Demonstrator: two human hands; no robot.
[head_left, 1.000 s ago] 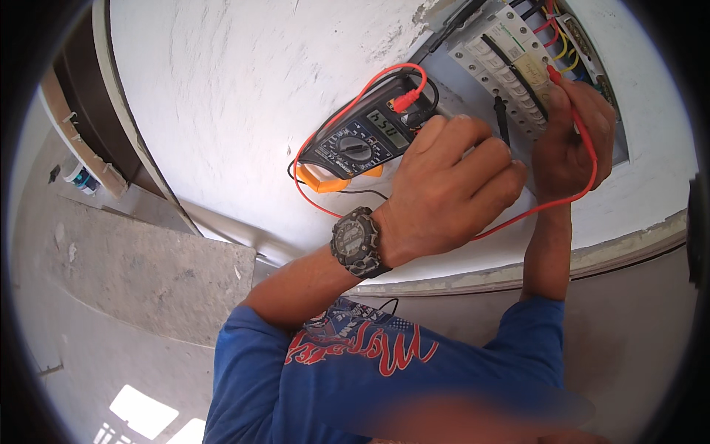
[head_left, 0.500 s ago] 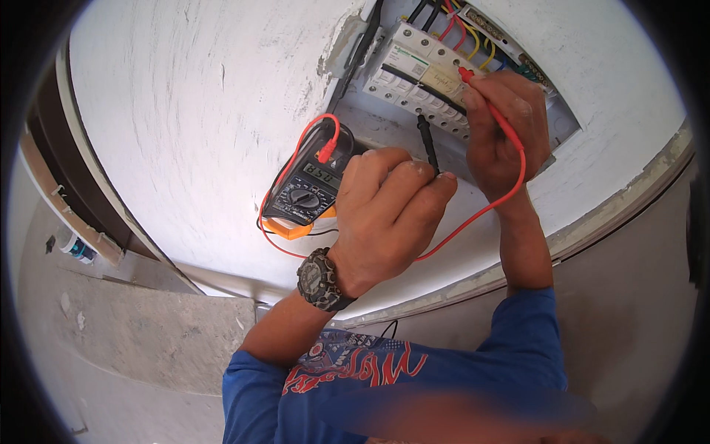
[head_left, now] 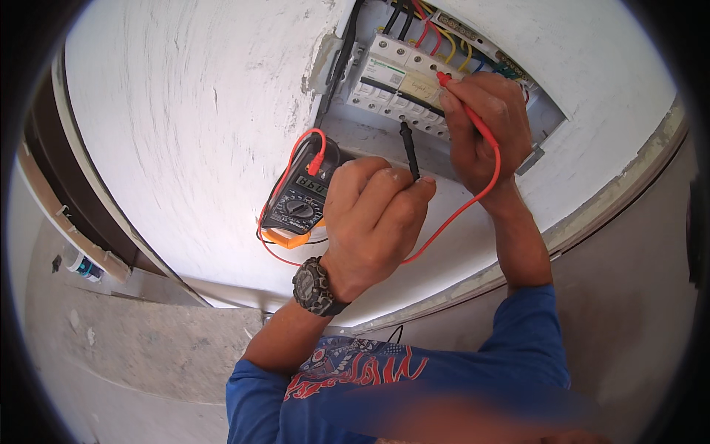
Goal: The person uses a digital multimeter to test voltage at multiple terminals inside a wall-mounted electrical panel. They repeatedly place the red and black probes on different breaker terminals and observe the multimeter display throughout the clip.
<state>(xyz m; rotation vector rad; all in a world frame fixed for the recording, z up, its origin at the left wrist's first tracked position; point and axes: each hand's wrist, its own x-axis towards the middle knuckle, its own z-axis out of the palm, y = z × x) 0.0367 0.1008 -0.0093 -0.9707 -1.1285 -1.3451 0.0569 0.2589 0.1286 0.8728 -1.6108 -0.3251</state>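
Note:
My left hand (head_left: 376,222), with a watch (head_left: 312,286) on its wrist, grips a black test probe (head_left: 410,152). That probe points up at the lower terminals of a row of white circuit breakers (head_left: 383,74); whether its tip touches metal cannot be made out. Closed around a red test probe (head_left: 481,124), my right hand (head_left: 488,122) sits at the breakers' right end. The red tip is at an upper terminal screw. Left of my left hand lies a black clamp meter (head_left: 298,209) with an orange jaw (head_left: 285,237), its display lit with digits. A red lead (head_left: 455,228) trails from the red probe.
The breakers sit in a recessed panel box in a white wall (head_left: 185,133). Black, red, yellow and green wires (head_left: 444,44) run above them, beside a metal terminal bar (head_left: 458,28). A white container (head_left: 83,266) stands at the far left, near a dark doorway (head_left: 59,170).
The panel, meter and both hands appear shifted left and slightly down in the picture. The meter's displayed digits differ. Both probes stay gripped near the same breaker terminals.

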